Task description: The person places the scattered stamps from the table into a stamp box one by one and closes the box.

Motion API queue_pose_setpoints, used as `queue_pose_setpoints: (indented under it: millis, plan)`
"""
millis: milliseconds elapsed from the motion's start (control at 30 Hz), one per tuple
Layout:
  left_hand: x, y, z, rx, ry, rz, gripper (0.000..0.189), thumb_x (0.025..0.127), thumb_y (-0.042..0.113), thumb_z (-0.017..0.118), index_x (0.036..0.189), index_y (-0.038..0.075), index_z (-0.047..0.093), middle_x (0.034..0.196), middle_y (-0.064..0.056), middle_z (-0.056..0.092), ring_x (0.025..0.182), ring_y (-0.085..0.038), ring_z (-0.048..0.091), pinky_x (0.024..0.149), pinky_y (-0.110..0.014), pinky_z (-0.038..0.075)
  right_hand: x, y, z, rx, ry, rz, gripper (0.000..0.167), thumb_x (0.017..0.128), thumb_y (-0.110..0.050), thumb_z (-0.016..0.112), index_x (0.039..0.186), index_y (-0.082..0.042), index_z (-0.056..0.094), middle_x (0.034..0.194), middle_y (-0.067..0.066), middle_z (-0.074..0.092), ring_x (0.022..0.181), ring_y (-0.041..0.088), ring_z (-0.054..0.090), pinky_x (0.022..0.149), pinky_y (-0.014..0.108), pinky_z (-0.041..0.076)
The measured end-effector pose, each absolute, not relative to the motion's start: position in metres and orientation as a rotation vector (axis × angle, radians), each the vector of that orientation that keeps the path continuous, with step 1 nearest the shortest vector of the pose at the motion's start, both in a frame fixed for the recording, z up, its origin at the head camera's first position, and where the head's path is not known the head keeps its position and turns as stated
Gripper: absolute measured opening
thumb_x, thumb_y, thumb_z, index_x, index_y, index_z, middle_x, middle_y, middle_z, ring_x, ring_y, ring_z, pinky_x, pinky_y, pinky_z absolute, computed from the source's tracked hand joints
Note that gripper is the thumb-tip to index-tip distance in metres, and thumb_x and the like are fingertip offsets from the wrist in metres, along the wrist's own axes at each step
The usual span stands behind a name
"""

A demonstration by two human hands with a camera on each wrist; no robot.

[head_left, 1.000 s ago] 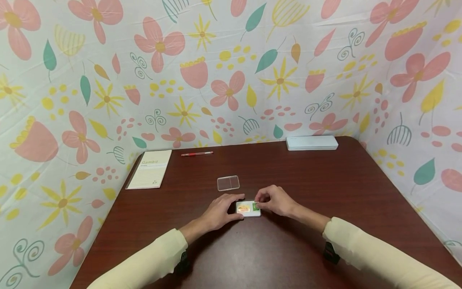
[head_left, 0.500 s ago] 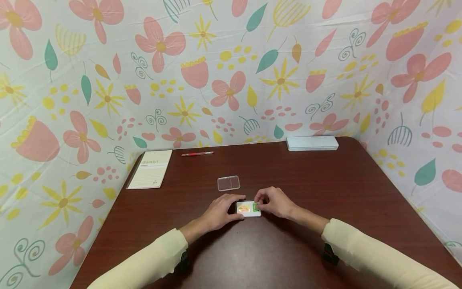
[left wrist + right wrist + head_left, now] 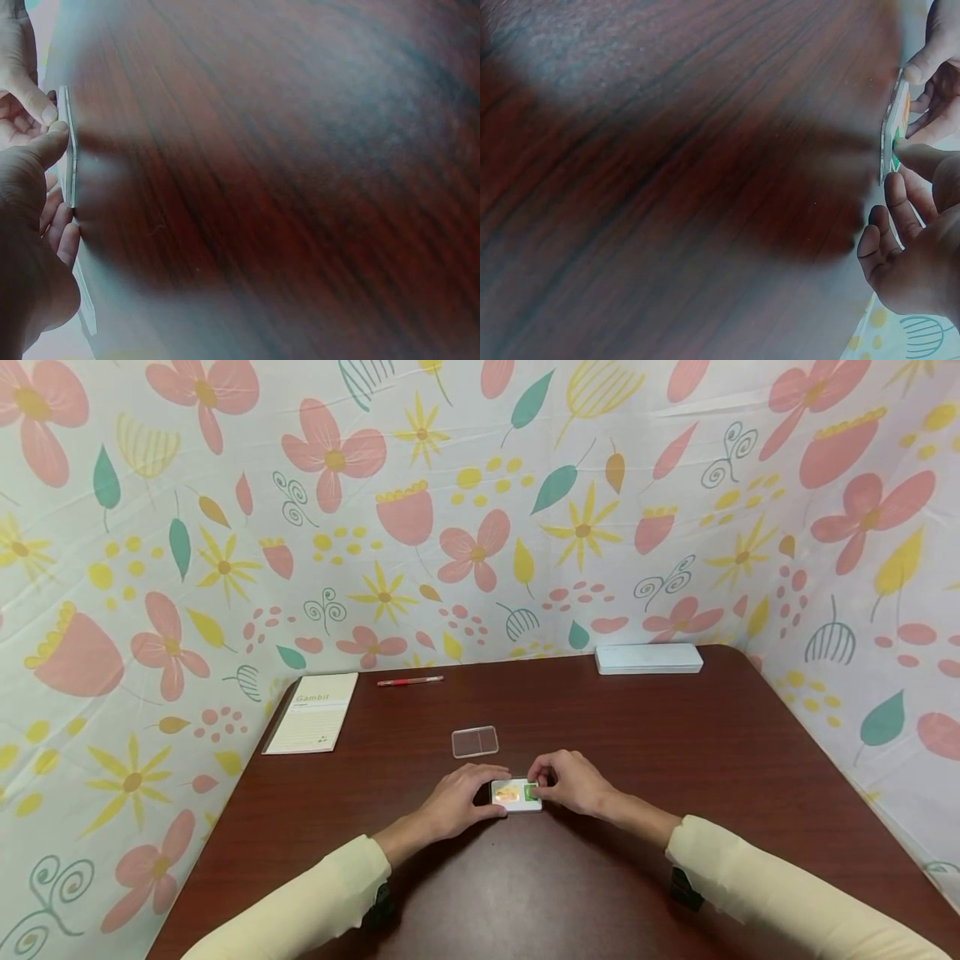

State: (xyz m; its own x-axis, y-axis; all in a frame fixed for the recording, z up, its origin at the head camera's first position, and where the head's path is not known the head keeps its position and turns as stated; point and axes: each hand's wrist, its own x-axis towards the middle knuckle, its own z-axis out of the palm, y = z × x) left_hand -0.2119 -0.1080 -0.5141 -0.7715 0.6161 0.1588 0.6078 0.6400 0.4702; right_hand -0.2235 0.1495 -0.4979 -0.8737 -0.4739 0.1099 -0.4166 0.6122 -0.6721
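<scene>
A thin white rectangular case (image 3: 517,807) lies near the middle of the table, with an orange-yellow picture (image 3: 507,793) on its left part. My left hand (image 3: 452,799) holds its left end, thumb at the near edge and fingers at the far edge. At the other end, a small green piece (image 3: 529,793) is pinched by the thumb and forefinger of my right hand (image 3: 573,782), which partly hide it. The right wrist view shows the thumb against the green piece (image 3: 897,144), right at the case's face. Only the case's thin edge (image 3: 73,169) shows in the left wrist view.
Just behind the hands lies a clear plastic cover (image 3: 474,742) with a dividing line. A notebook (image 3: 311,714) is at the back left, a red pen (image 3: 410,681) beside it. Near the patterned cloth wall (image 3: 480,602), a pale blue box (image 3: 649,659) sits at the back right.
The right hand has shifted very slightly leftward, with the green piece a touch further left on the case. My left hand and the case look unchanged.
</scene>
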Motion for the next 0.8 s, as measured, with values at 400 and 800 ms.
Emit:
queue_pose_setpoints:
  millis: [400,800]
  plan:
    - [-0.2111,-0.1067,-0.5126,1.035,2.845,0.770,0.054,0.096,0.034,0.083,0.143,0.015,0.066,0.145,0.001,0.065,0.133,-0.021,0.058,0.109,-0.046,0.048,-0.2222,0.1510,-0.4984,-0.809,2.760,-1.107,0.013,0.088,-0.009,0.087,0.090,-0.010,0.075,0.072,-0.009,0.059,0.061,0.003,0.050,0.063,0.025,0.045]
    - [-0.2123,-0.1073,-0.5134,1.042,2.848,0.774,0.054,0.095,0.034,0.083,0.143,0.016,0.066,0.144,0.001,0.065,0.132,-0.020,0.059,0.107,-0.045,0.049,-0.2237,0.1537,-0.4985,-0.831,2.726,-1.141,0.008,0.092,-0.010,0.084,0.094,-0.010,0.076,0.074,-0.008,0.061,0.058,0.005,0.052,0.061,0.025,0.046]
